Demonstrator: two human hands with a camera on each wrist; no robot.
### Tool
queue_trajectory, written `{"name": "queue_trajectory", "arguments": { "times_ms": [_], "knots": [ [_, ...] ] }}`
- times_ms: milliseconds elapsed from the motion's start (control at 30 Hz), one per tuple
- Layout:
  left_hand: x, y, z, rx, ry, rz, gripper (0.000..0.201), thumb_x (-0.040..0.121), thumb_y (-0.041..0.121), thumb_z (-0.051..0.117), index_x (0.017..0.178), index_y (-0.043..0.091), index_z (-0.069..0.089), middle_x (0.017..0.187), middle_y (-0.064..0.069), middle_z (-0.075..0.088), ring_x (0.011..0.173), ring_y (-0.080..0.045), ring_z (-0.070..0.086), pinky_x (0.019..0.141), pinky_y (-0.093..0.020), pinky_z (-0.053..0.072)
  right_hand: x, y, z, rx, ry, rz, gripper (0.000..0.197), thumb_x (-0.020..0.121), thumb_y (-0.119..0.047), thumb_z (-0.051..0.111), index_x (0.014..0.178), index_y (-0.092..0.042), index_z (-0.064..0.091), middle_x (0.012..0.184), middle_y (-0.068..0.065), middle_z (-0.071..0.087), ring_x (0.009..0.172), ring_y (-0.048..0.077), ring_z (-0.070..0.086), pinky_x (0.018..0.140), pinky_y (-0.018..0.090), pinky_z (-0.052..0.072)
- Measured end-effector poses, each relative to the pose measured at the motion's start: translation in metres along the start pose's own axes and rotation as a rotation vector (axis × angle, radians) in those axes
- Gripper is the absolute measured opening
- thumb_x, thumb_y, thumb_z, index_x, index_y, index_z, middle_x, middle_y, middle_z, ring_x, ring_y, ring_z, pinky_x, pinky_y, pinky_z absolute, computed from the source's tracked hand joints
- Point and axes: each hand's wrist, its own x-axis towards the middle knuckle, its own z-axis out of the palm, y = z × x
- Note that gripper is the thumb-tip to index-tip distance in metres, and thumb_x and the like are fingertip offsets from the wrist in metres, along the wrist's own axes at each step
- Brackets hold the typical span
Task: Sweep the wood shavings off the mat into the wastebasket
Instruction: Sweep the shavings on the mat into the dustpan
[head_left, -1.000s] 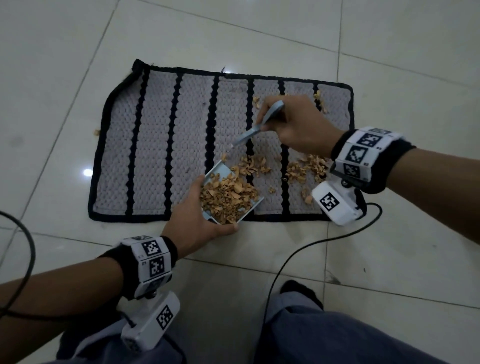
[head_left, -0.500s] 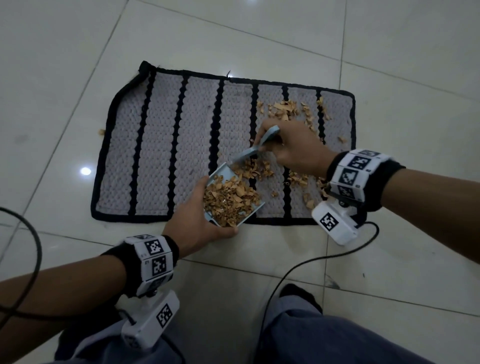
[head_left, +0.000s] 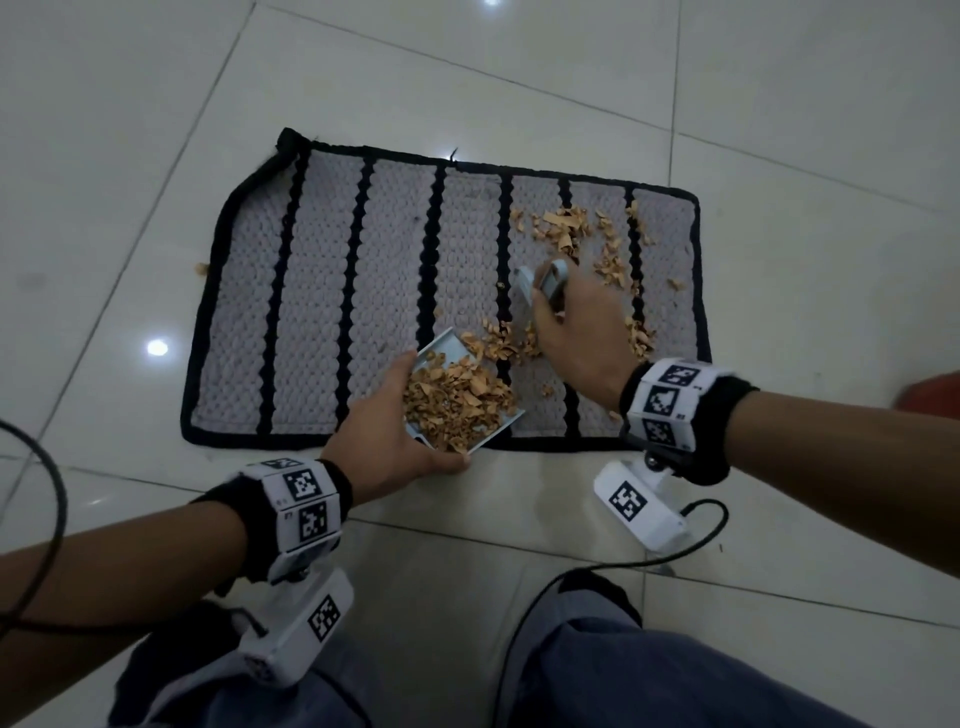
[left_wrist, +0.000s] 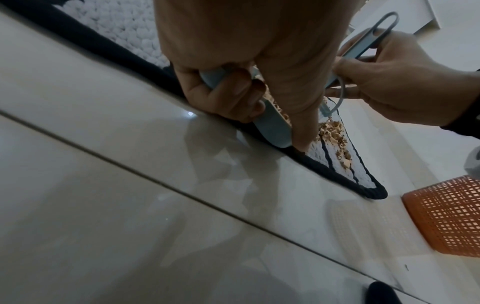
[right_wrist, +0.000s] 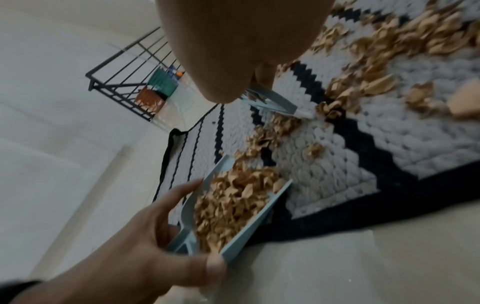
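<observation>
Since the earlier frame, the small brush is being drawn further towards the lower centre of the head view, and a cluster of wood shavings is being pushed up to the lip of the dustpan; more shavings are being uncovered at the upper right of the mat, where the hand was lying before. The right hand is being kept curled round the brush handle; the left hand is being kept clamped on the dustpan's rear edge, thumb along one wall, fingers underneath. The dustpan is being rested on the mat's lower edge, already heaped with shavings; the orange wastebasket is being seen only at the right edge of the left wrist view, on the floor just beyond the mat's corner.

Spillage is being risked, by judgement; the pan is being loaded nearly to its walls, so a further stroke or a tilt while it is being carried could be sending shavings over onto the floor. A stray piece is already lying off the mat at the left.
</observation>
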Motion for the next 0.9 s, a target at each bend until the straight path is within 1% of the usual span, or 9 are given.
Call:
{"name": "queue_trajectory", "arguments": {
  "times_ms": [67,167,267,300,433,533,633,800,900],
  "knots": [
    [-0.001,0.001,0.0,-0.013,0.0,0.005,0.124,0.053,0.044,0.094,0.151,0.03,0.019,0.119,0.016,0.05,0.107,-0.004,0.053,0.094,-0.019,0.042,-0.007,-0.008,0.007,0.01,-0.032,-0.015,0.017,0.101,-0.015,0.05,0.091,-0.002,0.054,0.067,0.009,0.056,0.052,0.02,0.048,0.046,0.028,0.035],
    [-0.001,0.0,0.001,-0.028,0.007,0.02,0.122,0.053,0.043,0.094,0.15,0.032,0.02,0.119,0.017,0.051,0.108,-0.004,0.055,0.094,-0.02,0.043,-0.015,-0.019,0.014,0.06,-0.061,-0.036,0.011,0.099,-0.01,0.052,0.094,-0.001,0.055,0.069,0.007,0.055,0.052,0.012,0.046,0.047,0.019,0.034],
    [-0.002,0.0,0.003,-0.013,0.009,0.034,0.124,0.053,0.045,0.094,0.15,0.032,0.018,0.12,0.017,0.051,0.109,-0.003,0.055,0.094,-0.021,0.044,-0.017,-0.025,0.019,0.106,-0.083,-0.048,0.009,0.099,-0.013,0.053,0.097,-0.004,0.056,0.075,0.013,0.062,0.064,0.026,0.058,0.055,0.038,0.048],
    [-0.002,0.0,0.003,0.002,0.008,0.034,0.125,0.053,0.047,0.093,0.15,0.033,0.016,0.121,0.017,0.05,0.109,-0.004,0.055,0.094,-0.022,0.044,-0.017,-0.027,0.02,0.119,-0.094,-0.048,0.008,0.099,-0.014,0.053,0.098,-0.006,0.056,0.076,0.013,0.063,0.066,0.026,0.06,0.058,0.042,0.05],
    [-0.003,-0.002,0.004,0.039,0.017,0.039,0.128,0.05,0.054,0.092,0.149,0.036,0.013,0.131,0.011,0.054,0.115,-0.011,0.057,0.099,-0.035,0.05,-0.021,-0.031,0.019,0.161,-0.113,-0.062,0.004,0.098,-0.015,0.056,0.1,-0.011,0.057,0.076,0.009,0.065,0.066,0.024,0.061,0.059,0.044,0.05],
    [-0.003,-0.001,0.005,0.043,0.02,0.035,0.128,0.052,0.052,0.092,0.15,0.036,0.011,0.133,0.011,0.052,0.117,-0.011,0.056,0.1,-0.035,0.05,-0.024,-0.03,0.016,0.203,-0.107,-0.035,0.005,0.099,-0.014,0.057,0.101,-0.01,0.057,0.079,0.014,0.066,0.069,0.028,0.063,0.062,0.046,0.052],
    [-0.004,0.0,0.006,0.031,0.029,0.035,0.126,0.053,0.051,0.092,0.15,0.035,0.013,0.124,0.018,0.049,0.114,-0.008,0.055,0.099,-0.032,0.049,-0.025,-0.027,0.013,0.228,-0.117,-0.018,0.006,0.098,-0.015,0.059,0.101,-0.009,0.059,0.081,0.012,0.066,0.07,0.024,0.062,0.064,0.042,0.051],
    [-0.006,-0.001,0.008,0.008,0.06,0.06,0.119,0.056,0.046,0.092,0.148,0.035,0.018,0.111,0.03,0.046,0.105,-0.001,0.053,0.089,-0.022,0.046,-0.028,-0.026,0.012,0.244,-0.128,-0.005,0.006,0.098,-0.015,0.059,0.101,-0.01,0.06,0.084,0.008,0.067,0.072,0.017,0.061,0.063,0.034,0.051],
    [-0.006,-0.001,0.007,0.005,0.073,0.059,0.121,0.055,0.051,0.091,0.15,0.036,0.017,0.12,0.022,0.052,0.107,-0.003,0.057,0.093,-0.024,0.049,-0.025,-0.024,0.008,0.267,-0.11,0.016,0.006,0.099,-0.015,0.058,0.102,-0.01,0.06,0.088,0.001,0.065,0.078,0.01,0.061,0.066,0.028,0.054]
  ]
}}
